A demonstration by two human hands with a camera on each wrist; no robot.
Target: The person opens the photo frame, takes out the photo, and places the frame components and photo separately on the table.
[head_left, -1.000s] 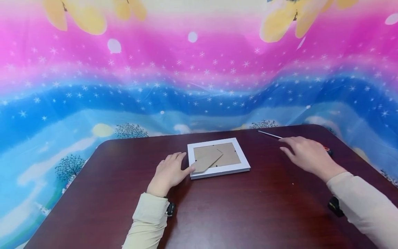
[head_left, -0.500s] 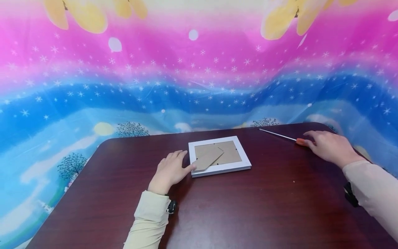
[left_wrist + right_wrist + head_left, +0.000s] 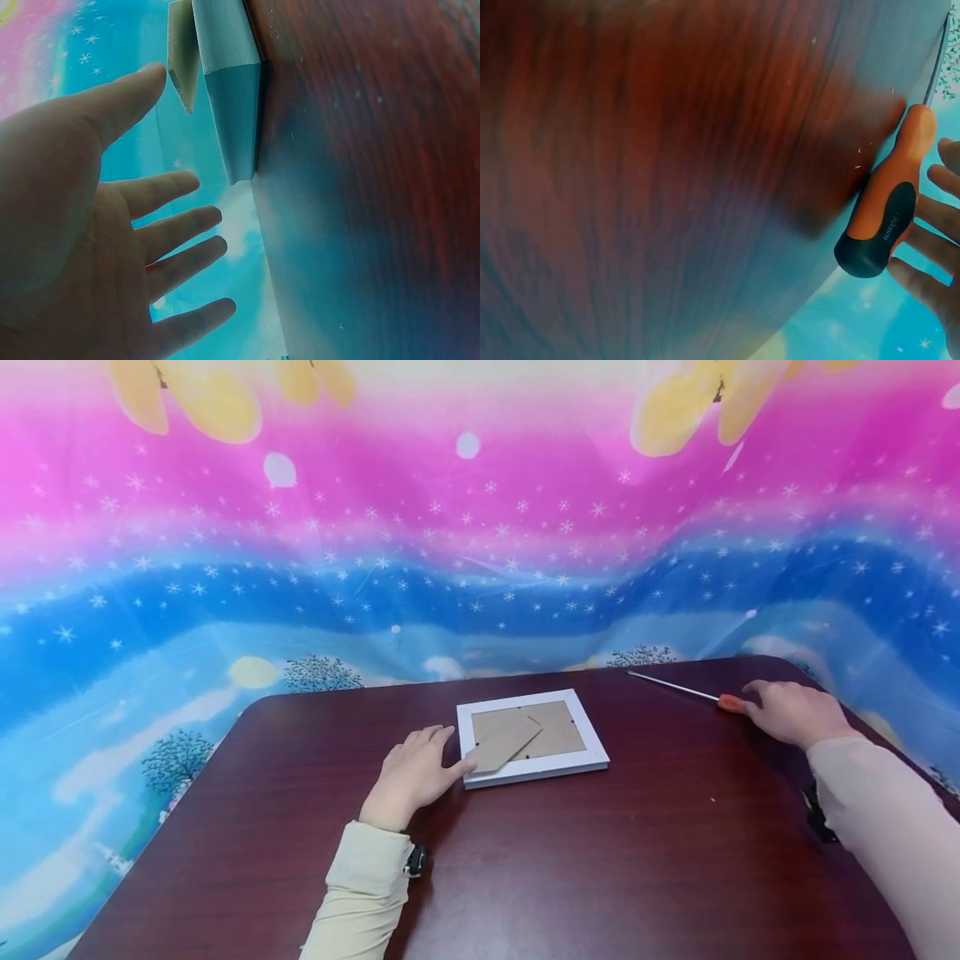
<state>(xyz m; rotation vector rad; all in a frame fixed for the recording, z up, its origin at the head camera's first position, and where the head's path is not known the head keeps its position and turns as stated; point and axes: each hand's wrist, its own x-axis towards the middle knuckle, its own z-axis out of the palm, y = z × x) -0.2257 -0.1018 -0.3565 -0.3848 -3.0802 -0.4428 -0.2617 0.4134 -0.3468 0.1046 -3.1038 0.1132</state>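
In the head view, the white picture frame [image 3: 558, 761] lies face down on the dark red table [image 3: 570, 868], toward 5 o'clock from the middle of the view, its brown flap [image 3: 498, 748] reaching out to 8 o'clock; both sit where they did 1.0 s ago. The left hand [image 3: 412, 772] is unmoved at the frame's 8 o'clock corner, thumb parted from the fingers. The right hand [image 3: 798, 714], which covered the screwdriver's handle 1.0 s ago, has drawn back toward 3 o'clock, so the screwdriver [image 3: 731, 702] now shows its whole shaft and the front of its orange handle, at the frame's 2 o'clock. Since 0.5 s ago, the right sleeve [image 3: 870, 814] has shifted a little toward 10 o'clock. In the left wrist view, the left fingers are straight and spread, with the frame at 12 o'clock and the thumb tip just beside the flap. In the right wrist view, the screwdriver is at 3 o'clock; the right fingers are parted and nearly straight, some tips hidden behind the handle; I cannot tell where the thumb is there.
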